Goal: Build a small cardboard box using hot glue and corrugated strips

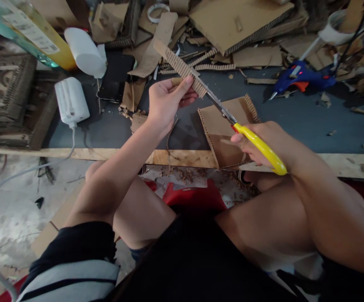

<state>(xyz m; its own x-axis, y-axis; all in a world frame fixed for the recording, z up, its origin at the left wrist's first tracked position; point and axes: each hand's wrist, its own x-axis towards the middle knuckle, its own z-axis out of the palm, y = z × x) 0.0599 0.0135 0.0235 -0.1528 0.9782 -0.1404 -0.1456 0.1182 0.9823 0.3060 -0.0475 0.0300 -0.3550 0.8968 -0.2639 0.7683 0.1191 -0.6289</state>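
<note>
My left hand (169, 98) pinches a strip of corrugated cardboard (179, 63) between thumb and fingers, its ridged side showing. In my right hand (257, 140) are scissors (259, 147) with yellow handles, fingers wrapped round the grips. The blades reach up and left to the strip, lying along its edge close to my left thumb. Below the scissors a flat cardboard piece (224, 126) with ridged edging rests at the table's front edge, partly hidden by my right hand.
A blue glue gun (301, 79) lies at the right. Cardboard sheets (238, 21) and scraps fill the back. On the left are a white power strip (71, 100) with a cable, a black phone (115, 77), a white cup (85, 51), a yellow bottle (37, 33) and stacked cardboard frames (5, 92).
</note>
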